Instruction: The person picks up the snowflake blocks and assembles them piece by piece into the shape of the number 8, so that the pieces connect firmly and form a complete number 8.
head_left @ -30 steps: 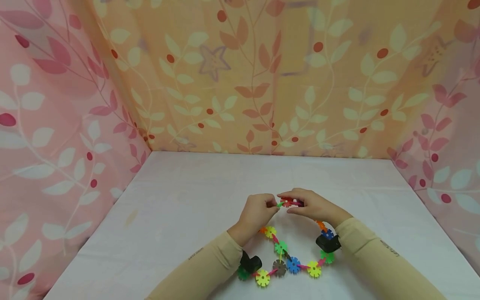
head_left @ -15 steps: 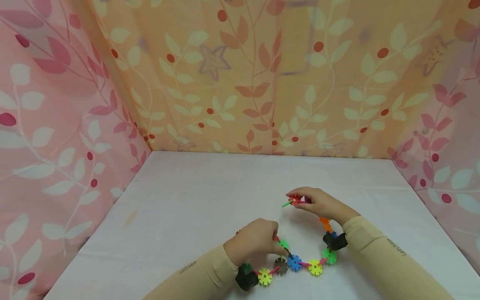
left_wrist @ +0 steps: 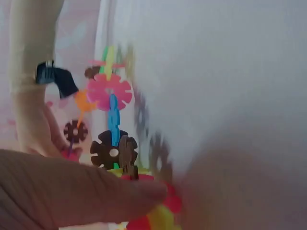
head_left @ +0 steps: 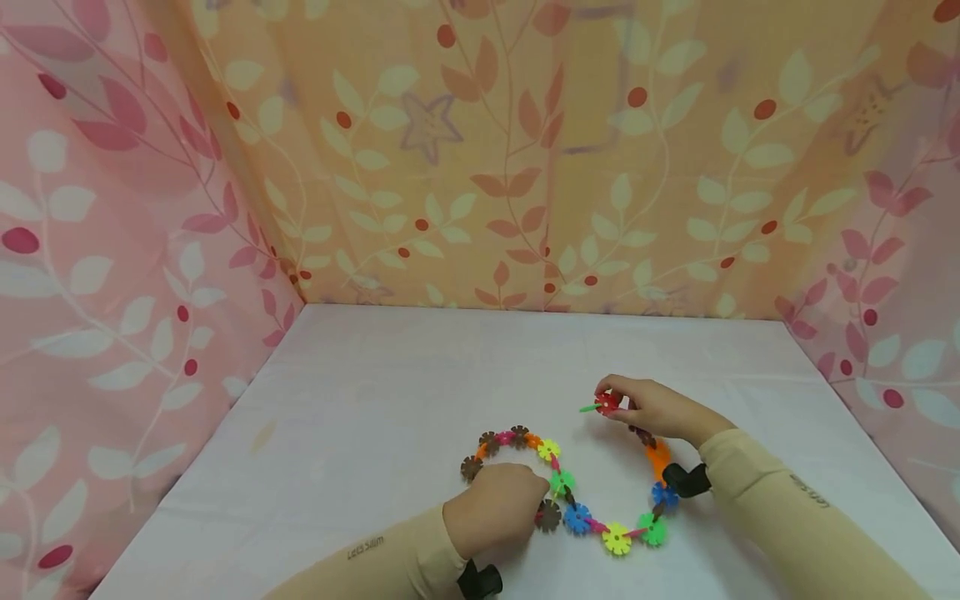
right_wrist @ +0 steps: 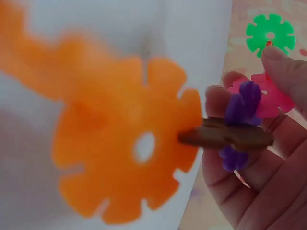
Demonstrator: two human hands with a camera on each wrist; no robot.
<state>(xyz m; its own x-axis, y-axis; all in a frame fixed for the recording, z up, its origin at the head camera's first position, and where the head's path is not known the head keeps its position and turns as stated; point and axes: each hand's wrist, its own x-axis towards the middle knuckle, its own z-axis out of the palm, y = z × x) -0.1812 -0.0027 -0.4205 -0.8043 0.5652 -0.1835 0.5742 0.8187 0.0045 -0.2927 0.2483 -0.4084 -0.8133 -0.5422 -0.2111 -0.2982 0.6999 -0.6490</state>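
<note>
A chain of colourful notched plastic snowflake discs [head_left: 617, 539] curves over the white table. My right hand [head_left: 663, 408] pinches its end at a red disc [head_left: 606, 404], with a green disc [right_wrist: 271, 36] sticking out past the fingers. Pink and purple discs lie against the same fingers in the right wrist view. My left hand [head_left: 498, 504] bends over the chain's left loop, its fingertips hidden from the head camera. In the left wrist view, the thumb [left_wrist: 110, 194] lies across red and yellow discs and grips the chain there. A brown disc [head_left: 549, 517] sits beside that hand.
The white table [head_left: 375, 375] reaches back to an orange leaf-patterned cloth [head_left: 510, 167], with pink cloth [head_left: 150, 292] at the sides. Black wrist cameras are strapped on both wrists; the right one [head_left: 686, 479] hangs close to the orange and blue discs.
My left hand has let go of the green end piece and come back down to the left loop. My right hand has drawn the red end slightly right. The chain's near part has shifted.
</note>
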